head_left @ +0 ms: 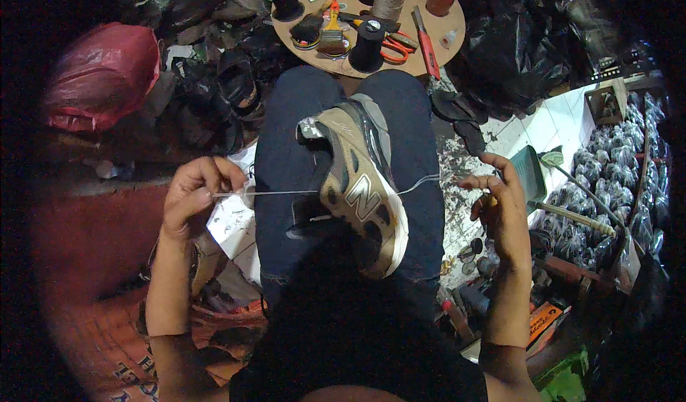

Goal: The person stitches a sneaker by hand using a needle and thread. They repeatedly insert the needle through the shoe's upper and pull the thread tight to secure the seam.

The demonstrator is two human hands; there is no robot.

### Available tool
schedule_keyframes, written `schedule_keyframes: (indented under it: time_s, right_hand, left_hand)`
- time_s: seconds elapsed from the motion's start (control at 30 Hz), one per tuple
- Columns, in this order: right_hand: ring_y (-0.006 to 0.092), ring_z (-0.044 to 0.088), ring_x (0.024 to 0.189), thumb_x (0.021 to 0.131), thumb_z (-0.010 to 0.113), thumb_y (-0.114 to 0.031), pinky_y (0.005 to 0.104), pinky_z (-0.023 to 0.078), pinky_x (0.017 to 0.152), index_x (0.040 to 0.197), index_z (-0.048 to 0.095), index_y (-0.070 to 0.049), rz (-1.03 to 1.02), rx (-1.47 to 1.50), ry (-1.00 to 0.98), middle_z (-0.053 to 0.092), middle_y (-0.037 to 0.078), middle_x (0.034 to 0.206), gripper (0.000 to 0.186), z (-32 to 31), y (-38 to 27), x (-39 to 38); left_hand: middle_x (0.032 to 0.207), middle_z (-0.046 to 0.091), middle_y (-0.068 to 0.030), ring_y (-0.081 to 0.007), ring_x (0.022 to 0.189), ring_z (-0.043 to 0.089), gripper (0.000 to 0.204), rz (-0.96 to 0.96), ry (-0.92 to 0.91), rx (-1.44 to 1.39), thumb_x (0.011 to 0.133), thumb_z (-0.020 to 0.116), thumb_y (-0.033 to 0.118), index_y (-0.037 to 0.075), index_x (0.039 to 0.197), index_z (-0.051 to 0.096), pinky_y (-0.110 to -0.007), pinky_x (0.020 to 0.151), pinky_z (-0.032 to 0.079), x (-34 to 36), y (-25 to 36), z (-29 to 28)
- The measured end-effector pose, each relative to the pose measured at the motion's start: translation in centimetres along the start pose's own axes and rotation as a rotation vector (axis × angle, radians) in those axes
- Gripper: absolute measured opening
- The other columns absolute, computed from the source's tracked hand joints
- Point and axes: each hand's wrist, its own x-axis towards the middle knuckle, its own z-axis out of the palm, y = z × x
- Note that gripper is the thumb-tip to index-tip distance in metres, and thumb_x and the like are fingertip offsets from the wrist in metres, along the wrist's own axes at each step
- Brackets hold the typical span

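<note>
A tan, grey and black sneaker [357, 173] rests on its side across the person's dark-clad thighs, heel toward the knees. A thin pale thread [275, 192] runs taut from the shoe to my left hand [204, 195], whose thumb and forefinger pinch it. On the shoe's right the thread curves slackly toward my right hand [500, 205]. That hand is open, index finger raised and the others loosely bent and apart, with the thread close to its fingertips.
A round board [300, 41] beyond my knees carries spools [366, 45], scissors [396, 50], brushes and a red-handled tool [429, 52]. A red plastic bundle [103, 73] lies back left, dark bags [522, 45] back right. Green dustpan [527, 170] and many bagged items [593, 180] are right.
</note>
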Motion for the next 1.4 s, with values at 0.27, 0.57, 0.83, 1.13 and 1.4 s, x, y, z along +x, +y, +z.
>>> schedule_keyframes:
  time_s: [0.27, 0.57, 0.83, 1.13, 1.4]
  right_hand:
    - [0.0108, 0.058, 0.077, 0.106, 0.055, -0.012, 0.0289, 0.05, 0.074, 0.132, 0.056, -0.007, -0.162, -0.057, -0.348, 0.062, 0.002, 0.083, 0.026, 3.3, 1.4, -1.4]
    - [0.0231, 0.077, 0.084, 0.098, 0.068, -0.01, 0.0324, 0.058, 0.078, 0.122, 0.075, -0.005, -0.234, -0.374, -0.422, 0.078, 0.019, 0.1, 0.026, 3.3, -0.1, -1.4]
    - [0.0228, 0.077, 0.081, 0.096, 0.07, -0.009, 0.0337, 0.057, 0.073, 0.12, 0.077, -0.009, -0.247, -0.411, -0.502, 0.077, 0.02, 0.099, 0.025, 3.2, -0.4, -0.4]
    - [0.0243, 0.072, 0.074, 0.093, 0.07, -0.008, 0.0378, 0.055, 0.072, 0.119, 0.078, -0.011, -0.34, -0.83, -0.726, 0.076, 0.018, 0.087, 0.027, 2.8, -4.3, 1.8]
    - [0.0399, 0.07, 0.084, 0.085, 0.067, -0.012, 0.0488, 0.055, 0.079, 0.099, 0.078, -0.009, -0.491, -1.104, -1.153, 0.074, 0.018, 0.086, 0.018, 5.6, -8.1, 6.9]
  left_hand:
    - [0.088, 0.077, -0.0158, -0.0248, 0.079, 0.076, 0.013, 0.125, 0.051, 0.871, 0.085, 0.078, 0.006, 0.0, 0.097, 0.079, -0.036, 0.07, 0.057, 6.8, -3.4, 8.2]
    - [0.098, 0.078, -0.015, -0.0242, 0.092, 0.075, 0.024, -0.116, -0.205, 0.531, 0.075, 0.083, 0.006, 0.004, 0.099, 0.079, -0.034, 0.083, 0.056, 9.1, -6.9, 9.6]
    - [0.119, 0.074, -0.0122, -0.0277, 0.112, 0.068, 0.05, -0.251, -0.334, 0.281, 0.07, 0.089, 0.018, 0.008, 0.117, 0.073, -0.039, 0.099, 0.052, 8.9, -10.7, 8.8]
    - [0.122, 0.071, -0.0144, -0.0346, 0.118, 0.066, 0.05, -0.244, -0.324, 0.292, 0.074, 0.087, 0.03, 0.01, 0.118, 0.072, -0.043, 0.103, 0.05, 8.3, -11.5, 9.6]
    - [0.119, 0.072, -0.0139, -0.0361, 0.116, 0.066, 0.05, 0.065, -0.369, 0.649, 0.073, 0.087, 0.03, 0.01, 0.117, 0.072, -0.044, 0.101, 0.05, 8.1, -8.4, 11.1]
